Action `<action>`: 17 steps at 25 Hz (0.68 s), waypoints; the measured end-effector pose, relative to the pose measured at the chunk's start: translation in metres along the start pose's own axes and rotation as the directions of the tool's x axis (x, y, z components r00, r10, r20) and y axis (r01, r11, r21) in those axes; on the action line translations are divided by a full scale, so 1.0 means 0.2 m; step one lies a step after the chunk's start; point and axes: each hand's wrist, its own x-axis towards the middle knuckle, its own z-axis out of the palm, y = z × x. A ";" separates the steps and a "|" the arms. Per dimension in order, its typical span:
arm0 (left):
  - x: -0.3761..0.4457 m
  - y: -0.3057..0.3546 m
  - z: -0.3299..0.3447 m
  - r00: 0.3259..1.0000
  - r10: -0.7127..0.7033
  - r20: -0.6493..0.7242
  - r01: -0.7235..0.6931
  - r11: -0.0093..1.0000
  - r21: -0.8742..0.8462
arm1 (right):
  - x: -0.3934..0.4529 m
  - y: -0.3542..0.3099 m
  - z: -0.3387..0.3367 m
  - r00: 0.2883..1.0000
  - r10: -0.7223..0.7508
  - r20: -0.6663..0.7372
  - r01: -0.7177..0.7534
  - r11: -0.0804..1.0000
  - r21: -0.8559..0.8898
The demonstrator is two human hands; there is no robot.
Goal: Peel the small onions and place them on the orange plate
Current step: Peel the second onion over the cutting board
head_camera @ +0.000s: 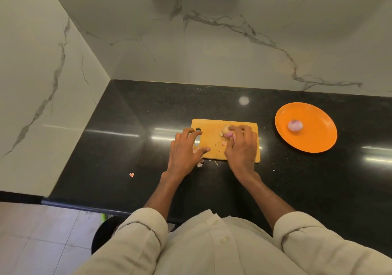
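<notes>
A wooden cutting board (214,145) lies on the black counter. My right hand (240,145) rests on the board's right half, its fingers closed around a small pinkish onion (227,133) with papery skin loose at its top. My left hand (186,147) lies on the board's left edge with fingers spread; bits of peel show under it. One peeled purple onion (294,125) sits on the orange plate (314,139) to the right of the board.
Loose peel scraps lie off the board's front edge (200,164) and further left on the counter (131,175). Marble walls close the back and left. The counter's front edge (84,208) runs just before my body.
</notes>
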 end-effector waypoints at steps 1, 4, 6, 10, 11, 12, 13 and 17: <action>0.03 0.04 0.02 1.000 0.018 0.007 -0.018 0.999 -0.027 | 0.03 0.04 -0.01 0.998 0.067 0.019 -0.065 0.994 -0.083; 0.11 0.14 0.10 0.993 0.110 0.032 -0.106 0.989 -0.098 | 0.09 0.16 -0.01 0.955 0.219 0.202 -0.206 0.975 -0.080; 0.15 0.21 0.14 0.985 0.170 0.031 -0.164 0.976 -0.143 | 0.09 0.20 -0.01 0.951 0.213 0.224 -0.238 0.967 0.089; 0.20 0.33 0.16 0.997 0.024 0.074 0.008 0.916 -0.402 | 0.08 0.22 -0.07 0.935 0.286 0.210 -0.346 0.865 0.363; 0.21 0.35 0.17 0.996 -0.020 0.087 0.058 0.886 -0.460 | 0.08 0.21 -0.09 0.925 0.296 0.237 -0.373 0.820 0.433; 0.20 0.36 0.17 0.994 -0.035 0.105 0.084 0.858 -0.507 | 0.08 0.19 -0.12 0.922 0.290 0.256 -0.382 0.785 0.488; 0.20 0.37 0.17 0.991 -0.026 0.131 0.096 0.825 -0.557 | 0.08 0.17 -0.13 0.924 0.271 0.268 -0.377 0.759 0.531; 0.19 0.40 0.14 0.971 -0.011 0.239 0.194 0.619 -0.761 | 0.10 0.11 -0.19 0.917 0.193 0.350 -0.386 0.651 0.653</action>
